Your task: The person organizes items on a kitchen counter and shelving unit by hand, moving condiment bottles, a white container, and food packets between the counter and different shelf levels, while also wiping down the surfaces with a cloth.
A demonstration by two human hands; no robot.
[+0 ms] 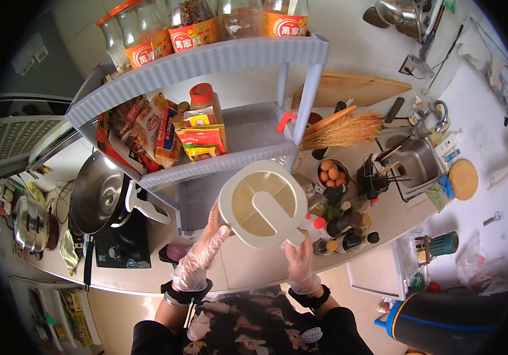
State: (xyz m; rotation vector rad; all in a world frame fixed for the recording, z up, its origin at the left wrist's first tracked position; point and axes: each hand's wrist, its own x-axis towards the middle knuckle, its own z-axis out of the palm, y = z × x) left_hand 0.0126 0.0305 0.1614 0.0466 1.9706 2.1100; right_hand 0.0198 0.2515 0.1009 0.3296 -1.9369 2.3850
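Both my hands, in clear plastic gloves, hold a round white plastic container point(262, 204) with a divided, see-through lid and a central bar. My left hand point(203, 253) grips its left side. At the lower right, my right hand point(299, 259) holds it by a projecting tab. The container is in front of a grey plastic shelf rack point(218, 171). Jars with red-orange labels point(194, 33) stand on the rack's top. Food packets point(152, 128) and a red-lidded jar point(202, 95) are on its middle shelf. What the container holds cannot be made out.
At left, a wok point(98, 191) sits on a black cooktop point(123, 248). Sauce bottles point(347, 224), a bowl of eggs point(331, 173) and a straw brush point(347, 128) are at right, before a steel sink point(418, 162). A black bin point(449, 319) stands below right.
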